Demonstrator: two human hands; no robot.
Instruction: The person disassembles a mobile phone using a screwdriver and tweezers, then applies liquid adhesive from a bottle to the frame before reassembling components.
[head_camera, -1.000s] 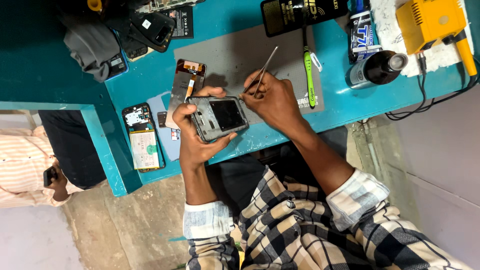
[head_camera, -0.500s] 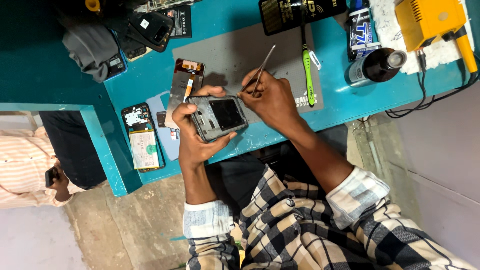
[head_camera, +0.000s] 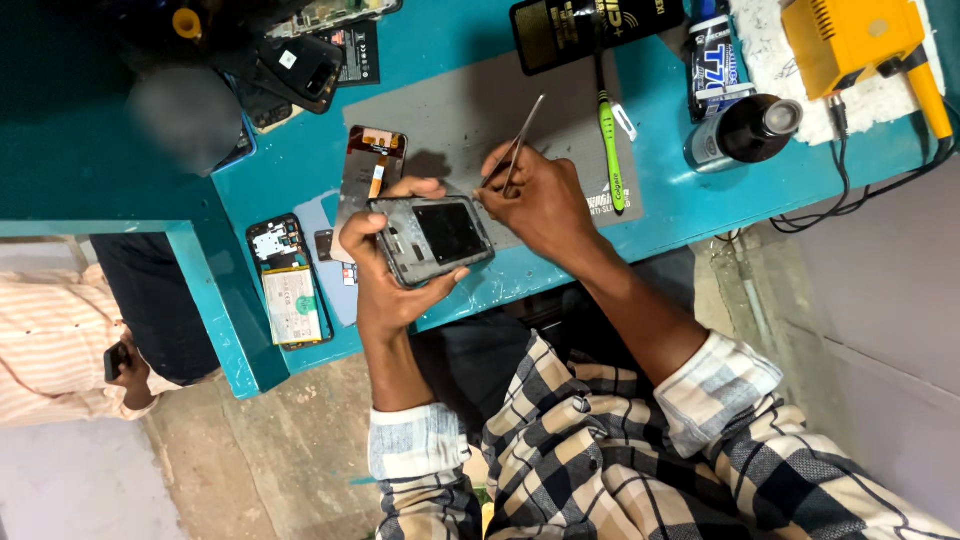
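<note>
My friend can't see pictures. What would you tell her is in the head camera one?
A person's left hand holds an opened phone over a teal table, while the right hand holds metal tweezers at the phone's edge. Another opened phone, a green brush and a yellow tool lie nearby.

On the teal bench (head_camera: 690, 215) I see a grey mat (head_camera: 450, 120); a green toothbrush (head_camera: 609, 150) lies on it; an opened phone (head_camera: 290, 285) sits near the left edge; a yellow soldering station (head_camera: 845, 35) and a dark bottle (head_camera: 745, 130) stand at the right; someone in a striped shirt (head_camera: 45, 340) sits beyond
</note>
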